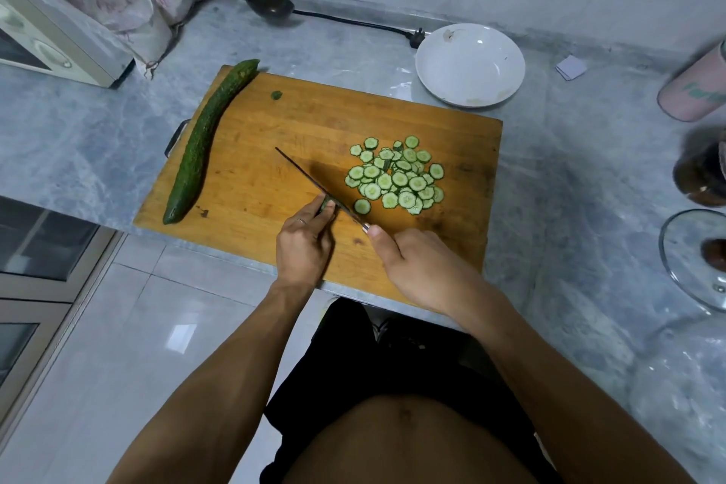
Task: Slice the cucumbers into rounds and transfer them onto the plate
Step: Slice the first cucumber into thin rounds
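At frame centre, the left hand (304, 240) pinches a short dark-green cucumber stub (327, 204) on the cutting board (275, 177); the right hand (416, 259) grips the knife (314, 185). Pale, scalloped rounds (396, 177) lie heaped right of the blade.

Wood cutting board (275, 153), matt, scuffed, centre frame. Whole cucumber (204, 141) left, rough bumpy skin. Plate (470, 65) upper right, glossy white. Counter (569, 177) marble-look, w/ slight sheen. Knife (314, 185) thin metal blade.

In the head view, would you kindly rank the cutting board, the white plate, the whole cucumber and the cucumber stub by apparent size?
1. cutting board
2. white plate
3. whole cucumber, longer than the plate but much narrower
4. cucumber stub
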A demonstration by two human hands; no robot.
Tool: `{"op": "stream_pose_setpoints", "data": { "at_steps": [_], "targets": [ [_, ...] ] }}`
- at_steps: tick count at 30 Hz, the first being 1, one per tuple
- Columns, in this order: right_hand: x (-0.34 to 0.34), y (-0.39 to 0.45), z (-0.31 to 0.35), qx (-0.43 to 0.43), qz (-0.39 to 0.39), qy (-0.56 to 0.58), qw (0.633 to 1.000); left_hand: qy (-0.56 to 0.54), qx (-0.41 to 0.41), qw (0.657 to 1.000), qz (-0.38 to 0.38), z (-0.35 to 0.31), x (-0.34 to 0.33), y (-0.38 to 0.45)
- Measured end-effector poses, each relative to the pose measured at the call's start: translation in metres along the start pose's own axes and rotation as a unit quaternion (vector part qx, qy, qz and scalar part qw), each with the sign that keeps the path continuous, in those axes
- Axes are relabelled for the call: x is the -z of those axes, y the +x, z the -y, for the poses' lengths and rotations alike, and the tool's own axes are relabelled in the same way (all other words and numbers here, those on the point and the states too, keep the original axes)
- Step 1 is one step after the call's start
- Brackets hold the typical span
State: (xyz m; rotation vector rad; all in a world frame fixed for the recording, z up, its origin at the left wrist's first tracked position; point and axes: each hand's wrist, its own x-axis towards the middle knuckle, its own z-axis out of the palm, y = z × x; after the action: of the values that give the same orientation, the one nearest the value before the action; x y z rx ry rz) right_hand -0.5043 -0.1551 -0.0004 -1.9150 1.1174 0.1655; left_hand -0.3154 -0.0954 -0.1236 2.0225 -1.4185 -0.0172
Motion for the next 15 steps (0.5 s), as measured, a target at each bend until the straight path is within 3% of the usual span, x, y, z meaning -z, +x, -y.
{"op": "stream_pose_setpoints", "data": {
  "at_steps": [8,15],
  "targets": [
    [-0.024,0.024,0.001,-0.005,-0.013,0.001,1.0,-0.007,0.012,1.0,0.028,0.001,0.002,-0.001],
    [-0.019,0.02,-0.004,0.014,-0.035,0.04,0.998,-0.067,0.038,0.997,-0.024,-0.01,0.007,-0.003]
  ]
}}
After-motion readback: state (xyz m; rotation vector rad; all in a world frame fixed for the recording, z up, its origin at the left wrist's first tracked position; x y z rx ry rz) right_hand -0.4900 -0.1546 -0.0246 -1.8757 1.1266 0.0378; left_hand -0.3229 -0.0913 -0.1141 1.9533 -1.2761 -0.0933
